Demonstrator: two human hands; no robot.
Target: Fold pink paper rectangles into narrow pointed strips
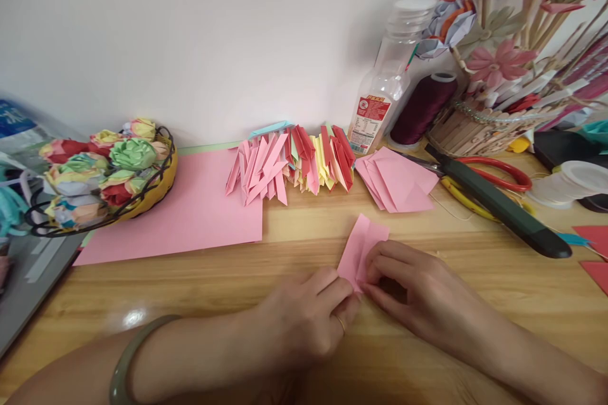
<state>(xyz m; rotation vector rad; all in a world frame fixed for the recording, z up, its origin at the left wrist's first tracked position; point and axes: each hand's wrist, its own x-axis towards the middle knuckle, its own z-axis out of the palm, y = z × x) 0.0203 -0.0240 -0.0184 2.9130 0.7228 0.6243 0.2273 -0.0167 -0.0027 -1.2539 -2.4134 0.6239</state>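
Note:
A small sheet of pink paper (354, 253) with a crease along its length is held just above the wooden table, in front of me. My left hand (313, 310), with a ring on one finger, pinches its lower left edge. On the right edge, my right hand (403, 278) grips it between thumb and curled fingers. Beyond the hands lies a small stack of pink paper pieces (396, 180). To its left stands a row of folded paper strips (289, 161) in pink, red, yellow and green.
A basket of paper flowers (166, 168) sits at left on a large pink sheet (204, 202), beside a grey laptop-like edge (38, 291). Right of centre are a clear bottle (380, 82), a purple thread cone (422, 107), a dark-handled cutter (503, 202), scissors (503, 171) and a white spool (570, 183).

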